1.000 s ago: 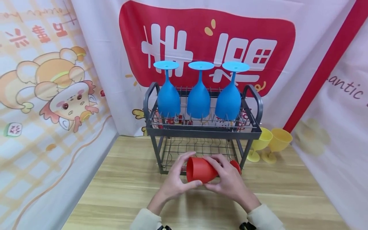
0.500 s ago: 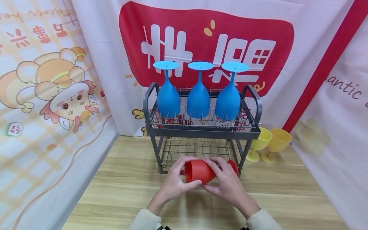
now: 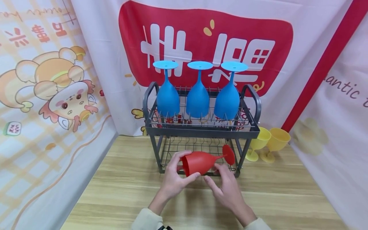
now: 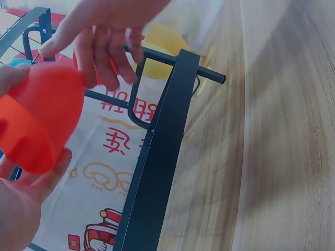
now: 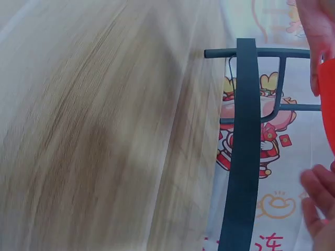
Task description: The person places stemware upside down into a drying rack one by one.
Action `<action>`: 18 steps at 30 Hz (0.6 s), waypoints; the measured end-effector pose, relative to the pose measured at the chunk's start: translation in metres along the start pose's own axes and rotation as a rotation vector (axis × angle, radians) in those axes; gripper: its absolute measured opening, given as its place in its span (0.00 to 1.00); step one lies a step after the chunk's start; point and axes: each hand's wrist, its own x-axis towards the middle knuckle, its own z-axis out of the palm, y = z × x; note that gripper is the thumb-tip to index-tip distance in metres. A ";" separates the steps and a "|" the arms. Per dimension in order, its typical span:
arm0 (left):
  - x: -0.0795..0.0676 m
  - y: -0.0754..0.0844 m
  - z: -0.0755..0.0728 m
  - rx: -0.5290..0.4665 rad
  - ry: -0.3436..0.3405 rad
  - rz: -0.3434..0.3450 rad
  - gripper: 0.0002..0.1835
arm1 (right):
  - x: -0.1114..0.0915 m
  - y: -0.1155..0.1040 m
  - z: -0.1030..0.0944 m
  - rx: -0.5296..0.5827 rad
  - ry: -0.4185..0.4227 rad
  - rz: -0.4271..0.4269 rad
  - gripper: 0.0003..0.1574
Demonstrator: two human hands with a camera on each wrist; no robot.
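Observation:
A red plastic goblet point(image 3: 198, 163) lies tilted in the air before the rack's lower tier, its mouth to the left and its foot up to the right. My left hand point(image 3: 173, 180) grips the bowl near the rim, thumb below and fingers above. Just under the stem is my right hand point(image 3: 225, 187), fingers loosely spread beside the bowl. In the left wrist view the right hand point(image 4: 107, 42) hangs apart from the bowl, holding nothing. Three blue goblets point(image 3: 197, 100) stand upside down in a row on the upper tier of the dark wire dish rack point(image 3: 201, 132).
Two yellow goblets point(image 3: 277, 140) stand upright on the wooden table point(image 3: 120, 191), right of the rack. Printed cloth point(image 3: 106, 38) hangs behind and along both sides. The rack's handles point(image 3: 256, 102) rise at both ends of its upper tier.
The red goblet's foot has swung up, and the goblet now tilts with its stem in sight. My right hand has let go of the bowl and drawn down a little. The left hand keeps its grip.

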 end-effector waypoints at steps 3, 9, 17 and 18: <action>0.000 0.000 0.001 -0.057 -0.036 -0.006 0.40 | -0.001 -0.002 0.000 0.118 -0.085 0.134 0.25; -0.004 -0.007 0.000 -0.025 -0.082 -0.071 0.42 | -0.004 0.001 0.001 0.254 -0.076 0.199 0.23; -0.016 -0.029 0.012 0.092 -0.166 -0.083 0.47 | -0.006 -0.003 0.002 0.250 -0.055 0.133 0.41; -0.018 -0.031 0.014 0.100 -0.169 -0.085 0.47 | -0.006 -0.003 0.002 0.245 -0.056 0.112 0.43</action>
